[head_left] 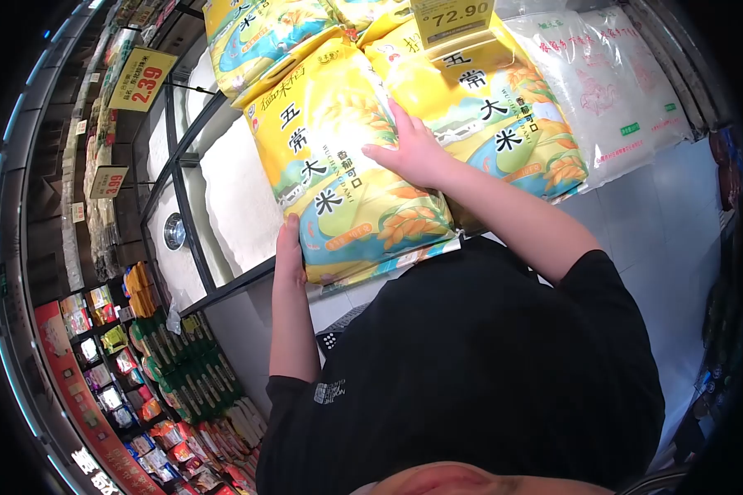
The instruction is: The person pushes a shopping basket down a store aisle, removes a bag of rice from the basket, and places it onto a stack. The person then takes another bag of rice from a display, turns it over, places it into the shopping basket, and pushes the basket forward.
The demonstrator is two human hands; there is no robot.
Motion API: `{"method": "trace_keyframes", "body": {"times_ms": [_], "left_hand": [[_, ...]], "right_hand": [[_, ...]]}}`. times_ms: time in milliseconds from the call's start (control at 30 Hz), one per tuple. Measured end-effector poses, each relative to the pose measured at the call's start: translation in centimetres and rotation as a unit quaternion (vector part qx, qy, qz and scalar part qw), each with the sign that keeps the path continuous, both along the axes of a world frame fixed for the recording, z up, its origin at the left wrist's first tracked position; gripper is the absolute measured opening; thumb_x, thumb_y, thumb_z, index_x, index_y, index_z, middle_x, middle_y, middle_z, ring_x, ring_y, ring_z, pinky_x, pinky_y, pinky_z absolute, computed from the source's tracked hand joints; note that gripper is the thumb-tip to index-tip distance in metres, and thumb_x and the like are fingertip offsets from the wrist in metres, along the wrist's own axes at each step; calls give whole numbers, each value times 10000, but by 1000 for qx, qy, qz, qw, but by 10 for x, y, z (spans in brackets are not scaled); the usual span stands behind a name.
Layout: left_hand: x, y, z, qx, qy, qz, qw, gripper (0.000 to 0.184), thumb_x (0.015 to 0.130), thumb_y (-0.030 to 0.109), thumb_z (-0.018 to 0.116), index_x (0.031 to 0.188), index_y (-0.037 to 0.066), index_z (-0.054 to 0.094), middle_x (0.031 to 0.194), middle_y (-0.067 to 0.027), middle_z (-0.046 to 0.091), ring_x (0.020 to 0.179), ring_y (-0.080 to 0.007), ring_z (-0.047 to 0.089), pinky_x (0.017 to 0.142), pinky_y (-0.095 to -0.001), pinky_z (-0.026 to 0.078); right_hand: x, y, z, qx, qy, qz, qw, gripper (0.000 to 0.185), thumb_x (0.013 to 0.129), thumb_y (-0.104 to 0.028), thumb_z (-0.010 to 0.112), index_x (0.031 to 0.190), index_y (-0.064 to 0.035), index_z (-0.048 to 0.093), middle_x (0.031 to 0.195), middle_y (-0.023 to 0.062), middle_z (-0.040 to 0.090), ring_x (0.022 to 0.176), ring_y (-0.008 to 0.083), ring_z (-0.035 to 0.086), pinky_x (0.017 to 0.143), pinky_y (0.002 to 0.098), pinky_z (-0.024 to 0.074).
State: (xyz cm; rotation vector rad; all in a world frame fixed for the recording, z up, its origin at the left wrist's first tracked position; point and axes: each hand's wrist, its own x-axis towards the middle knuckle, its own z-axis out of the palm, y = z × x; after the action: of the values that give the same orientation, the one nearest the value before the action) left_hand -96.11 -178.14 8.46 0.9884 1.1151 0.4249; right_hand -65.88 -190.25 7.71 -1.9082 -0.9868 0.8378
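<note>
A yellow and blue bag of rice (338, 173) with large black Chinese characters lies between my two hands. My left hand (289, 247) holds its left edge near the lower corner, with most fingers hidden behind the side. On the right edge, my right hand (413, 153) grips with the thumb on the front, and its other fingers reach toward the gap beside the neighbouring bag. That second rice bag (483, 115), of the same print, lies directly to the right, partly under my right forearm.
More yellow bags (252, 37) lie behind. Clear bags with red print (598, 91) lie at right. A price sign (454, 18) stands over the second bag. Left are framed bins of white grain (231, 194), a metal bowl (174, 231), hanging price tags (143, 78) and shelves of packets (182, 450).
</note>
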Motion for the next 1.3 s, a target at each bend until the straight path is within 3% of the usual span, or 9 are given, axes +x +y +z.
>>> {"method": "trace_keyframes", "body": {"times_ms": [167, 267, 467, 633, 733, 833, 933, 1033, 1300], "left_hand": [[-9, 7, -10, 10, 3, -43, 999, 576, 1096, 469, 443, 1421, -2, 512, 1321, -152, 663, 1160, -277, 669, 991, -427, 558], [-12, 6, -16, 54, 20, -11, 998, 562, 1064, 461, 538, 1344, -25, 562, 1229, -145, 693, 1061, -228, 694, 895, -386, 581], [-17, -27, -9, 135, 58, -29, 989, 543, 1061, 436, 564, 1343, -28, 563, 1218, -134, 691, 1068, -212, 681, 895, -368, 570], [-14, -60, -15, 120, 36, 41, 991, 576, 1048, 414, 596, 1402, -24, 476, 1242, -142, 657, 1076, -205, 662, 900, -345, 562], [-21, -55, -25, 102, 67, 64, 990, 601, 1046, 386, 600, 1445, -13, 394, 1294, -145, 602, 1119, -216, 630, 932, -351, 547], [-13, -60, -27, 143, 42, 91, 985, 615, 1049, 364, 594, 1492, 20, 341, 1380, -160, 536, 1214, -235, 573, 997, -369, 508], [-17, -58, -26, 133, 38, 76, 988, 624, 1051, 328, 581, 1532, 50, 297, 1434, -167, 486, 1277, -242, 520, 1051, -387, 466], [-21, -56, -31, 136, 48, 71, 987, 616, 1048, 287, 568, 1543, 51, 288, 1432, -164, 491, 1278, -241, 518, 1064, -391, 454], [-14, -62, -23, 138, 56, 80, 986, 596, 1050, 247, 542, 1544, 28, 289, 1463, -164, 475, 1300, -247, 505, 1094, -385, 432]], "right_hand": [[-2, -7, 9, 0, 8, 1, 1000, 1071, 901, -592, 668, 1632, -30, 125, 1546, 348, 347, 1468, 470, 331, 1208, 501, 299], [-6, -7, -4, 21, -3, -5, 1000, 1039, 913, -580, 655, 1630, -30, 142, 1541, 343, 368, 1459, 465, 351, 1207, 491, 305], [-14, -31, -6, 38, -2, 1, 999, 914, 968, -514, 603, 1621, -28, 187, 1558, 325, 356, 1455, 449, 360, 1200, 484, 315], [-15, -52, -5, 65, 20, 27, 997, 867, 988, -452, 595, 1623, -34, 180, 1567, 322, 329, 1461, 444, 346, 1205, 482, 309], [-14, -52, -1, 59, 18, 28, 998, 888, 981, -496, 591, 1619, -25, 190, 1565, 293, 342, 1471, 448, 331, 1208, 510, 305], [-11, -37, 6, 83, -197, 36, 976, 879, 978, -524, 587, 1610, -25, 235, 1593, 286, 318, 1506, 448, 278, 1240, 533, 233], [-7, 11, 28, 134, -363, 108, 916, 866, 980, -565, 552, 1594, -13, 292, 1623, 294, 278, 1545, 434, 203, 1258, 550, 169], [-29, 72, 52, 122, -421, 214, 873, 908, 972, -662, 479, 1575, 3, 342, 1646, 276, 266, 1563, 414, 176, 1273, 538, 117], [-18, 138, 41, 63, -392, 231, 888, 931, 980, -711, 419, 1587, -10, 330, 1657, 227, 291, 1566, 361, 209, 1280, 471, 148]]}}
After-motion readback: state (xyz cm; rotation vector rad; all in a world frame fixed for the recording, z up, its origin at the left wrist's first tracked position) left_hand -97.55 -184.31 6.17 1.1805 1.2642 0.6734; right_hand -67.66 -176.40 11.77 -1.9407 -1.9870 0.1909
